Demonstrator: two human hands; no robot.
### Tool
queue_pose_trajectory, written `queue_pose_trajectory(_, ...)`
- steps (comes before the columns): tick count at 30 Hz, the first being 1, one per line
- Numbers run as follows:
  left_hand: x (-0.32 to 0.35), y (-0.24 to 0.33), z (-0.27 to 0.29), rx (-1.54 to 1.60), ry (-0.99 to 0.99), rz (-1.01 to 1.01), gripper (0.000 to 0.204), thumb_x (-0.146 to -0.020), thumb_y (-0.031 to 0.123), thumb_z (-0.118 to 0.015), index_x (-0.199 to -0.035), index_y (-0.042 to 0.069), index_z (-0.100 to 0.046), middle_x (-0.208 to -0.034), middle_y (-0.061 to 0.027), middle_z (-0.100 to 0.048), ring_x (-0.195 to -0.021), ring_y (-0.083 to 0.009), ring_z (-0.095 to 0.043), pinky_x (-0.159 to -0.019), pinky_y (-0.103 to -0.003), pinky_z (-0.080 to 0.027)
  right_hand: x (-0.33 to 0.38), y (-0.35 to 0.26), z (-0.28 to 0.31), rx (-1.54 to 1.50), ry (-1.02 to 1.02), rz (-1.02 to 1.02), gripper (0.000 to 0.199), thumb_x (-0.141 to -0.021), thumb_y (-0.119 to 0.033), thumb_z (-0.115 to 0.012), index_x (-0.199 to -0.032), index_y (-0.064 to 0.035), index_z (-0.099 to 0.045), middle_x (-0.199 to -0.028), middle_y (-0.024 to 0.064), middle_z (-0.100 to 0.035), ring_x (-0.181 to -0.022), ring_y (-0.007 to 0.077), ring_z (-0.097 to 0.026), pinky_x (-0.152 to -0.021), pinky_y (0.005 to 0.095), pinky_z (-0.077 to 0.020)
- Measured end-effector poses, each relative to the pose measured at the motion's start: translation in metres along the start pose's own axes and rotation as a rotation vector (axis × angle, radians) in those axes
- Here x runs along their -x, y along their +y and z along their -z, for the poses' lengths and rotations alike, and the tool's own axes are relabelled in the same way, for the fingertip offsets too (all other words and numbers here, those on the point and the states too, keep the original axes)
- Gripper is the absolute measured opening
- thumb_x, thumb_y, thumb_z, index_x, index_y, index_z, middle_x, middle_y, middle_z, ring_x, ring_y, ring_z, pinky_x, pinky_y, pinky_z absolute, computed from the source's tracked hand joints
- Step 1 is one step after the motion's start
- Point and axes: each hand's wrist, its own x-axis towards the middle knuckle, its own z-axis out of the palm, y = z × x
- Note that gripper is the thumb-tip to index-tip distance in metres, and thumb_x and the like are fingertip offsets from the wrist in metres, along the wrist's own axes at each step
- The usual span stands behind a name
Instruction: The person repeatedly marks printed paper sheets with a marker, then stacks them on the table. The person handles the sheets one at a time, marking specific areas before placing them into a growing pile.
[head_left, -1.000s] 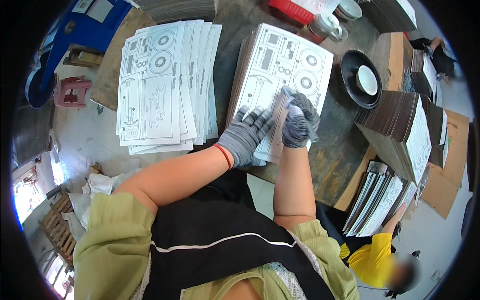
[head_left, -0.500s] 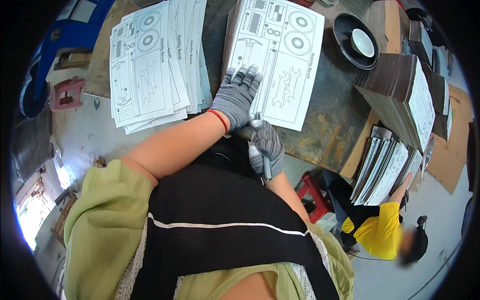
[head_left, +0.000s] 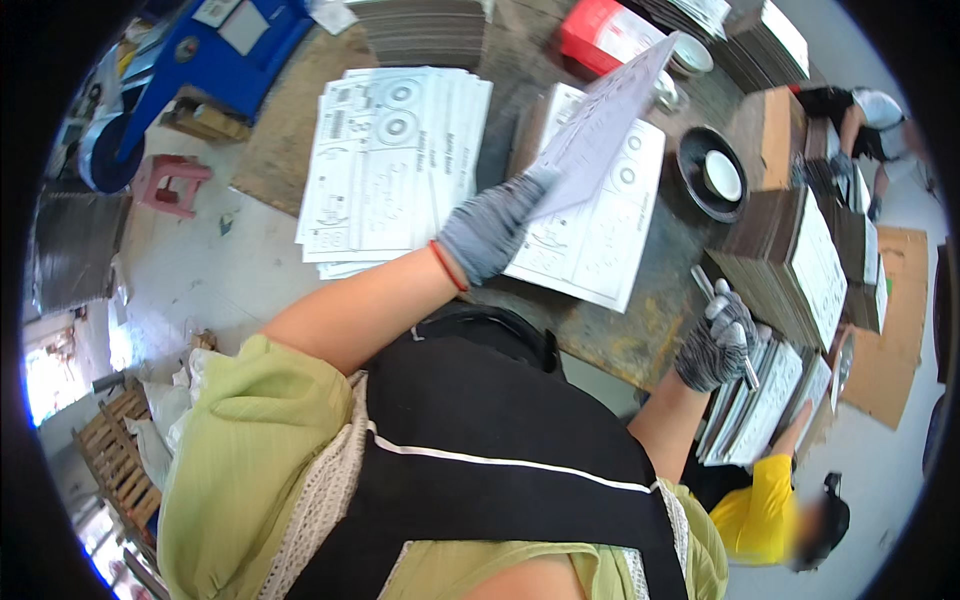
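Note:
My left hand, in a grey striped glove, grips the near edge of a printed sheet with tool drawings. The sheet is tilted up off a stack of matching sheets, and fairly straight. To the right, past the table's edge, my gloved right hand is closed around a slim, pen-like grey tool; its exact kind is unclear. The tool's ends stick out on both sides of the fist. Left of the stack lies a fanned pile of printed sheets.
A black bowl with a white bowl inside stands right of the stack. Tall board stacks rise farther right, near a person in a yellow sleeve. A red box and another stack sit behind.
My left hand has gone from lying flat on the stack to lifting a sheet by its edge. My right hand, with the tool, has swung away to the right.

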Motion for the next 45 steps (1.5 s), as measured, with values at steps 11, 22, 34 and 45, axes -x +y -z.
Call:
queue_pose_trajectory(11, 0.128, -0.079, 0.085, -0.937, -0.48, 0.539, 0.066, -0.07, 0.014, -0.058, -0.134, 0.012, -0.041, -0.135, -0.0204, -0.038, -0.125, -0.0387, -0.034, -0.108, -0.045, -0.023, 0.033, 0.082, -0.042, 0.142, 0.052, -0.324, 0.041, -0.08, -0.036, -0.063, -0.076, 0.0043, -0.061, -0.073, 0.0113, -0.058, -0.081, 0.0281, -0.061, -0.082, 0.0447, -0.0491)
queue_pose_trajectory(22, -0.017, -0.031, -0.099, -0.498, -0.685, -0.009, 0.103, -0.068, 0.066, -0.059, -0.143, 0.007, -0.02, -0.147, -0.0179, -0.022, -0.137, -0.0347, -0.015, -0.111, -0.051, -0.004, -0.014, 0.205, -0.028, -0.006, 0.159, -0.301, 0.016, -0.081, -0.007, -0.057, -0.09, 0.0058, -0.062, -0.088, 0.0148, -0.064, -0.078, 0.0229, -0.061, -0.075, 0.0341, -0.0505)
queue_pose_trajectory(34, -0.01, -0.043, -0.122, -0.574, -0.59, 0.053, 0.113, -0.065, 0.071, -0.058, -0.141, -0.002, -0.019, -0.146, -0.0225, -0.02, -0.138, -0.0353, -0.015, -0.113, -0.045, -0.005, 0.001, 0.184, -0.052, 1.032, -0.293, -0.095, 0.012, -0.076, -0.011, -0.059, -0.086, -0.0066, -0.063, -0.09, 0.0106, -0.065, -0.086, 0.0267, -0.062, -0.079, 0.0323, -0.0502)
queue_pose_trajectory(45, -0.006, -0.026, -0.119, -0.698, -0.676, 0.114, 0.104, -0.069, 0.065, -0.058, -0.142, 0.002, -0.019, -0.148, -0.0189, -0.017, -0.139, -0.0323, -0.012, -0.113, -0.045, -0.004, 0.122, 0.093, -0.053, 0.859, -0.396, -0.185, 0.025, -0.065, -0.005, -0.054, -0.089, -0.0009, -0.06, -0.098, 0.0183, -0.061, -0.09, 0.0349, -0.058, -0.081, 0.0403, -0.0479)
